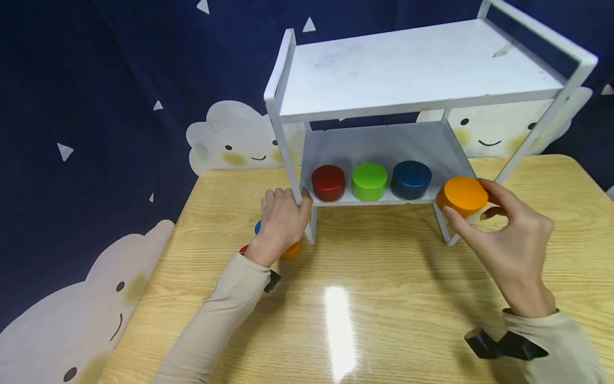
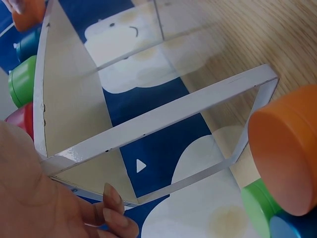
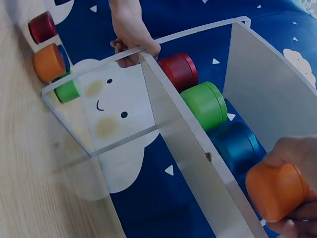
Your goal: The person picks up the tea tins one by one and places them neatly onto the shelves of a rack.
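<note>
My right hand (image 1: 515,240) pinches a round orange canister (image 1: 464,196) between thumb and fingers, at the right end of the lower shelf of a white two-tier rack (image 1: 422,66). On that shelf stand a red canister (image 1: 328,183), a green canister (image 1: 369,181) and a dark blue canister (image 1: 411,180) in a row. The right wrist view shows the held orange canister (image 3: 276,191) beside the blue one (image 3: 235,148). My left hand (image 1: 283,221) grips the rack's left front post at lower-shelf height, its fingers curled round the frame (image 3: 136,39).
Left of the rack, partly behind my left arm, another orange canister (image 3: 48,63), a red canister (image 3: 42,27), a green canister (image 3: 67,90) and a blue one sit on the wooden table (image 1: 384,298). A dark blue backdrop (image 1: 120,64) with clouds hangs behind.
</note>
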Demonstrator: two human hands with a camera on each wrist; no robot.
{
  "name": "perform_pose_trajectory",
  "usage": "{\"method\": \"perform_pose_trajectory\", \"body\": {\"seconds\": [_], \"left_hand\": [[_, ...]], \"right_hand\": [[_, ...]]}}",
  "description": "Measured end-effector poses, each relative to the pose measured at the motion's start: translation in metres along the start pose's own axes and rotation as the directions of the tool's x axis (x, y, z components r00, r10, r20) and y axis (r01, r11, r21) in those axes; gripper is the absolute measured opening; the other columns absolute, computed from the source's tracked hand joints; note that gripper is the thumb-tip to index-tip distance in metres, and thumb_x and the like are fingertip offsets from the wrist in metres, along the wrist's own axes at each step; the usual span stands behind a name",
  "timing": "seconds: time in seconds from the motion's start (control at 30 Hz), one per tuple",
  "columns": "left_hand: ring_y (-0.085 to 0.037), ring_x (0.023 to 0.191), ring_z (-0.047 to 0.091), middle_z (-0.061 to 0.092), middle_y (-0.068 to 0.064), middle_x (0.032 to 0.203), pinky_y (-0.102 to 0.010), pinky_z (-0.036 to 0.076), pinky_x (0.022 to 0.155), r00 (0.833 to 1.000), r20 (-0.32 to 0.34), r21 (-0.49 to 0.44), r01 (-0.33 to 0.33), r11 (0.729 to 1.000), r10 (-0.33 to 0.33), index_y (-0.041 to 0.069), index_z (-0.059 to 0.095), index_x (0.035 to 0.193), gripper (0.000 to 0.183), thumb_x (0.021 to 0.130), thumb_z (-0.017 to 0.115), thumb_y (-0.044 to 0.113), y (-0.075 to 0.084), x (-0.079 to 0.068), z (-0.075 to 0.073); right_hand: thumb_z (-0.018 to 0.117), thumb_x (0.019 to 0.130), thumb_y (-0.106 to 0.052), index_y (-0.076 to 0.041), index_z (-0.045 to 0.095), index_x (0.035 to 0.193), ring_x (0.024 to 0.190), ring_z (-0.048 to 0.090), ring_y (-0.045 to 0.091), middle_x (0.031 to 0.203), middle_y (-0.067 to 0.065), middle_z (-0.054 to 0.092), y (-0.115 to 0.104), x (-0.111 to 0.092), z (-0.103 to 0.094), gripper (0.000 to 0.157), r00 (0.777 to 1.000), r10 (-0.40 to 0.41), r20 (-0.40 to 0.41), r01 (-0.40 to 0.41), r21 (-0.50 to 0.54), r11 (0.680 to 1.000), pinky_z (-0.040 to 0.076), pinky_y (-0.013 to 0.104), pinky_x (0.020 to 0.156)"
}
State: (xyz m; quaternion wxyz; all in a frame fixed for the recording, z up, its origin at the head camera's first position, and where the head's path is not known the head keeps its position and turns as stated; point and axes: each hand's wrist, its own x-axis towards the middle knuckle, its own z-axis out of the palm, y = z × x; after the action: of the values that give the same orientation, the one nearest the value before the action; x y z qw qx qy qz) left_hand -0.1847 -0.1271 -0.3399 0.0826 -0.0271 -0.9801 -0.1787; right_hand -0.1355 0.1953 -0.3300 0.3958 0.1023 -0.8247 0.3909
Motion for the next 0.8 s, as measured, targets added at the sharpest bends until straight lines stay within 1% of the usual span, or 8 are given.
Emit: {"method": "perform_pose_trajectory", "body": {"seconds": [0.13, 0.17, 0.27, 0.37, 0.43, 0.5, 0.63, 0.8], "left_hand": [[-0.033, 0.073, 0.038, 0.042, -0.015, 0.071, -0.04, 0.033, 0.068, 0.999, -0.024, 0.022, -0.023, 1.0, 0.023, 0.002, 0.046, 0.069, 0.05, 0.1, 0.024, 0.035, 0.0, 0.0, 0.001], [-0.033, 0.072, 0.038, 0.042, -0.015, 0.071, -0.04, 0.033, 0.068, 0.999, -0.03, 0.026, -0.028, 0.999, 0.029, 0.002, 0.046, 0.069, 0.05, 0.1, 0.025, 0.034, 0.0, 0.0, 0.001], [-0.034, 0.072, 0.038, 0.042, -0.015, 0.071, -0.04, 0.033, 0.067, 0.999, -0.039, 0.027, -0.034, 0.999, 0.035, 0.002, 0.046, 0.069, 0.049, 0.1, 0.025, 0.034, 0.0, 0.0, 0.001], [-0.033, 0.072, 0.038, 0.042, -0.015, 0.071, -0.04, 0.033, 0.067, 0.999, -0.036, 0.022, -0.031, 0.999, 0.032, 0.002, 0.046, 0.069, 0.049, 0.1, 0.025, 0.034, 0.0, 0.0, 0.001], [-0.033, 0.072, 0.038, 0.042, -0.015, 0.071, -0.04, 0.033, 0.068, 0.999, -0.033, 0.021, -0.029, 0.999, 0.03, 0.002, 0.046, 0.069, 0.05, 0.1, 0.024, 0.035, 0.0, -0.001, 0.001], [-0.034, 0.072, 0.038, 0.042, -0.015, 0.071, -0.04, 0.033, 0.067, 0.999, -0.03, 0.019, -0.028, 0.999, 0.029, 0.002, 0.046, 0.068, 0.05, 0.1, 0.024, 0.034, 0.0, -0.001, 0.0], [-0.034, 0.071, 0.038, 0.043, -0.015, 0.07, -0.04, 0.033, 0.067, 0.999, -0.029, 0.019, -0.028, 0.999, 0.029, 0.003, 0.046, 0.068, 0.05, 0.1, 0.025, 0.034, 0.0, -0.001, 0.0], [-0.033, 0.072, 0.038, 0.043, -0.015, 0.071, -0.04, 0.033, 0.067, 0.999, -0.023, 0.023, -0.031, 0.999, 0.031, 0.002, 0.046, 0.069, 0.05, 0.1, 0.024, 0.034, -0.001, -0.001, 0.0]], "right_hand": [[0.085, 0.068, -0.018, 0.004, 0.067, 0.116, 0.085, 0.047, -0.022, 0.101, 0.024, 0.069, -0.005, 0.002, 0.003, 0.055, 1.0, 0.0, 0.021, 0.001, -0.055, 0.998, 0.034, 0.005, 0.063], [0.084, 0.069, -0.019, 0.004, 0.067, 0.115, 0.079, 0.047, -0.02, 0.1, 0.024, 0.069, -0.007, 0.003, 0.004, 0.055, 1.0, 0.007, 0.022, -0.005, -0.074, 0.997, 0.033, 0.005, 0.06], [0.082, 0.073, -0.022, 0.006, 0.066, 0.113, 0.064, 0.054, -0.003, 0.096, 0.025, 0.069, -0.015, 0.007, 0.007, 0.051, 0.998, 0.026, 0.056, -0.017, -0.148, 0.989, 0.03, 0.004, 0.055], [0.076, 0.078, -0.021, 0.01, 0.064, 0.106, 0.055, 0.056, 0.025, 0.089, 0.027, 0.067, -0.023, 0.011, 0.01, 0.044, 0.995, 0.028, 0.096, -0.006, -0.222, 0.975, 0.041, 0.02, 0.054], [0.074, 0.08, -0.019, 0.012, 0.061, 0.103, 0.061, 0.058, 0.039, 0.086, 0.028, 0.065, -0.026, 0.013, 0.012, 0.04, 0.993, 0.033, 0.109, -0.005, -0.249, 0.969, 0.046, 0.035, 0.057], [0.072, 0.081, -0.017, 0.012, 0.059, 0.101, 0.065, 0.058, 0.043, 0.084, 0.029, 0.063, -0.029, 0.015, 0.014, 0.038, 0.993, 0.038, 0.115, -0.006, -0.269, 0.963, 0.045, 0.05, 0.059], [0.071, 0.084, -0.016, 0.017, 0.056, 0.106, 0.066, 0.057, 0.05, 0.084, 0.034, 0.06, -0.03, 0.017, 0.018, 0.043, 0.989, 0.053, 0.136, -0.008, -0.312, 0.95, 0.045, 0.059, 0.059], [0.068, 0.087, -0.015, 0.022, 0.051, 0.109, 0.068, 0.055, 0.057, 0.088, 0.04, 0.057, -0.031, 0.021, 0.019, 0.047, 0.977, 0.073, 0.199, 0.004, -0.361, 0.933, 0.044, 0.065, 0.059]]}}
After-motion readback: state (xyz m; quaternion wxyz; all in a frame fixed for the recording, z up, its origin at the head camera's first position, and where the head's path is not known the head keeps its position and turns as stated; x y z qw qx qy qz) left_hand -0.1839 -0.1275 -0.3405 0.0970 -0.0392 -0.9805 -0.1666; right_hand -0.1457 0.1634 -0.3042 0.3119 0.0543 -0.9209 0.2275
